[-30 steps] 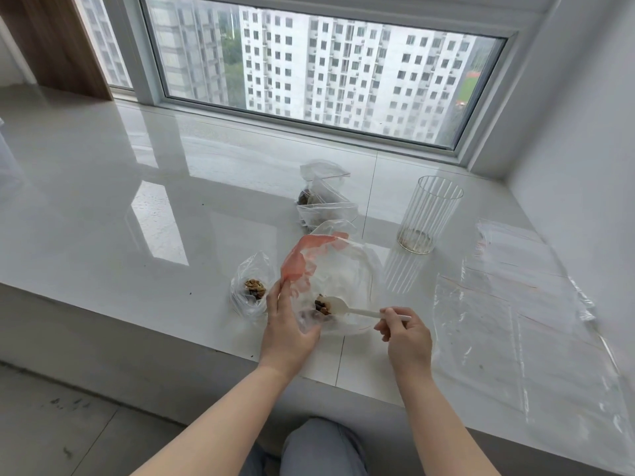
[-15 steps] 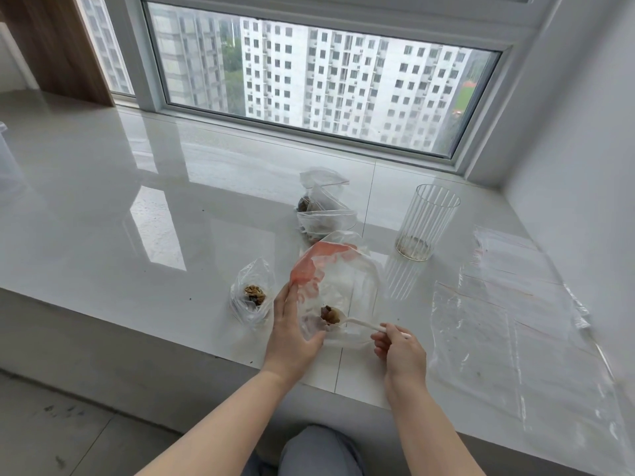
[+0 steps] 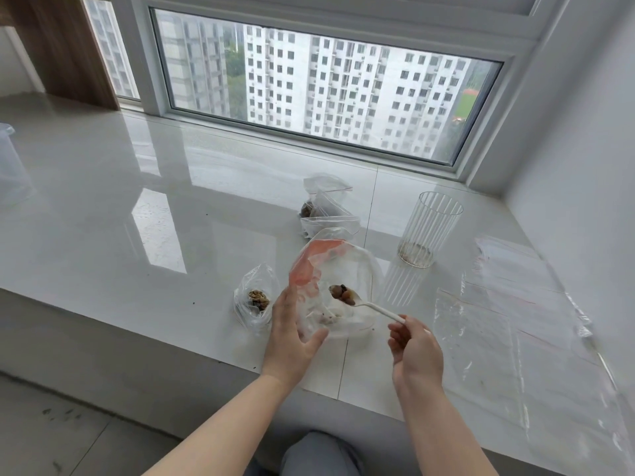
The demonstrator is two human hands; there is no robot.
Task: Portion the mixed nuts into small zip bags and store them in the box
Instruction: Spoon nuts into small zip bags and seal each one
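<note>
A large clear bag with a red patch [image 3: 338, 269] stands on the white sill, and my left hand [image 3: 292, 329] grips its near left edge. My right hand [image 3: 414, 348] pinches the handle of a white plastic spoon [image 3: 378, 309]. Its bowl carries brown nuts [image 3: 342, 293] and is lifted inside the bag's mouth. A small zip bag [image 3: 256, 298] with a few nuts lies just left of my left hand. Behind the large bag lie more small filled bags [image 3: 326, 211].
A ribbed clear glass [image 3: 426, 230] stands right of the bags with crumbs at its bottom. Flat unused zip bags [image 3: 515, 304] cover the sill on the right, up to the wall. A translucent container [image 3: 10, 163] shows at the far left edge. The sill's front edge runs below my wrists.
The spoon with its nuts has risen from the bottom of the large bag towards its mouth. My right hand has moved back and up a little. My left hand keeps its hold.
</note>
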